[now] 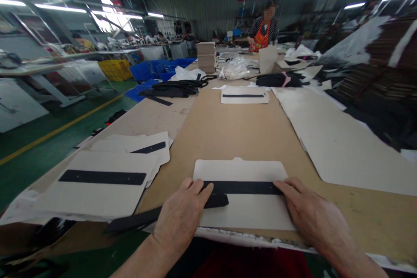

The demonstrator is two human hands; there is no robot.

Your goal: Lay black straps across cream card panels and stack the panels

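A white board with rounded corners and a small tab on its far edge lies in front of me at the table's near edge. Across it runs a black strip. My left hand is closed over a bundle of loose black strips, its thumb and fingertips also at the left end of the strip on the board. At that strip's right end, my right hand grips with thumb and fingertips pressed down. Its other fingers are partly hidden.
On the left lie stacked white boards with black strips on them. Another board sits farther up the table. Large white sheets cover the right side. Black strip bundles lie beyond, and a person in an orange apron stands at the far end.
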